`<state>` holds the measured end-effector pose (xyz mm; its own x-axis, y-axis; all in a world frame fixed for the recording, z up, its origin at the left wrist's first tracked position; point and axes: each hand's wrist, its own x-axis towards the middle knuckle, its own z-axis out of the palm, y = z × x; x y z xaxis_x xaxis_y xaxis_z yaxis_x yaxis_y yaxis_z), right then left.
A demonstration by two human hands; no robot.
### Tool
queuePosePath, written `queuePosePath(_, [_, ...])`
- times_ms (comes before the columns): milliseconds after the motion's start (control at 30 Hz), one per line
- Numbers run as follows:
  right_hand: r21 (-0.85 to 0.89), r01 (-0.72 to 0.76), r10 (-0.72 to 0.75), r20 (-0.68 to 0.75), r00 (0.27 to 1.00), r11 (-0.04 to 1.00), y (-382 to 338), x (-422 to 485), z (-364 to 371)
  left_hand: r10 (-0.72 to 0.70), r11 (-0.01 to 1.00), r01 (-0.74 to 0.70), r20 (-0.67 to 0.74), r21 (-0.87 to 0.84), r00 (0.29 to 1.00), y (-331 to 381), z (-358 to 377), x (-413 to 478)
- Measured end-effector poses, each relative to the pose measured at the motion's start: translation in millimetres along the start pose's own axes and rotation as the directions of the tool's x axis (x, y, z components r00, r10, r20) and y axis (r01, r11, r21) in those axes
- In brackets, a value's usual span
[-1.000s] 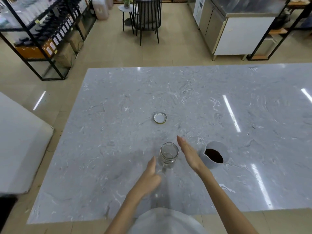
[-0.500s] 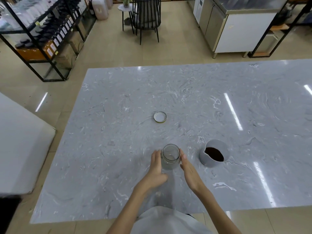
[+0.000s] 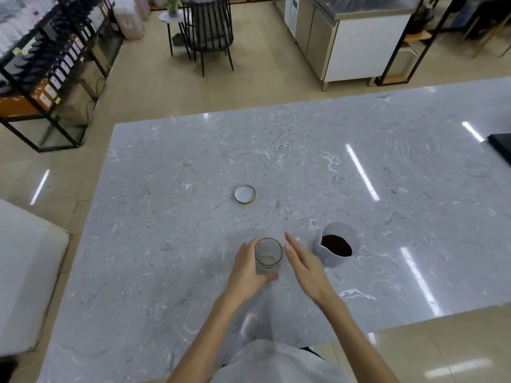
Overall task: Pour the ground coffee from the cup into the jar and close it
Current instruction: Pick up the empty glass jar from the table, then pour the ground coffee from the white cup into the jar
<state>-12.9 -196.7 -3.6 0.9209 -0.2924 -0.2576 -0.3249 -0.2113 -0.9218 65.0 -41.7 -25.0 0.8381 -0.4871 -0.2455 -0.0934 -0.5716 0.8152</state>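
An empty clear glass jar (image 3: 268,255) stands upright and lidless near the front of the grey marble table (image 3: 166,217). My left hand (image 3: 249,272) wraps around its left side, thumb across the front. My right hand (image 3: 304,266) is flat, fingers apart, just right of the jar and holds nothing. A pale grey cup (image 3: 338,247) with dark ground coffee inside and a small spout sits right of that hand. The jar's lid (image 3: 245,194) lies upside down on the table farther back.
A black flat object (image 3: 502,147) pokes in at the table's right edge. Beyond the table stand a black chair (image 3: 210,31), a shelf rack (image 3: 47,64) at left and a steel cabinet (image 3: 348,42). A white surface (image 3: 25,272) lies left of the table.
My left hand has closed around the jar. My right hand, which was touching the jar's right side, has come off it and opened, shifting toward the cup.
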Motion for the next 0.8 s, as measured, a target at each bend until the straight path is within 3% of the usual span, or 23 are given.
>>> queuePosePath(100, [-0.166, 0.195, -0.226, -0.194, 0.955, 0.967, 1.0, -3.0, -41.0, -0.001, 0.999, 0.002, -0.029, 0.034, 1.0, -2.4, 4.8, 3.7])
queuePosePath(167, [-0.275, 0.166, -0.234, -0.234, 0.944, 0.947, 6.5, 0.1, -76.3, -0.002, 0.999, 0.004, -0.033, 0.048, 0.999, -4.4, 9.1, 5.3])
queuePosePath(267, [-0.386, 0.003, -0.042, -0.095, 0.995, 0.923, 21.0, 11.0, -120.0, -0.015, 0.997, 0.018, -0.039, 0.08, 0.999, -2.8, 15.0, 7.6])
queuePosePath(333, [-0.498, -0.007, 0.033, 0.044, 0.998, 0.867, 31.4, 20.4, -133.3, -0.026, 0.993, 0.031, -0.044, 0.116, 0.999, 1.3, 19.2, 8.5])
queuePosePath(467, [-0.662, 0.036, 0.011, 0.067, 0.998, 0.748, 44.8, 33.4, -134.5, -0.032, 0.987, 0.039, -0.049, 0.159, 0.998, 6.6, 25.3, 10.1])
queuePosePath(633, [-0.677, 0.032, -0.071, -0.03, 0.997, 0.735, 38.7, 35.3, -126.8, -0.047, 0.979, 0.06, -0.071, 0.197, 0.996, 6.6, 28.9, 11.6])
queuePosePath(800, [-0.581, 0.041, -0.166, -0.162, 0.973, 0.813, 36.8, 26.3, -130.7, -0.044, 0.974, 0.06, -0.079, 0.217, 0.996, 8.3, 31.0, 11.6])
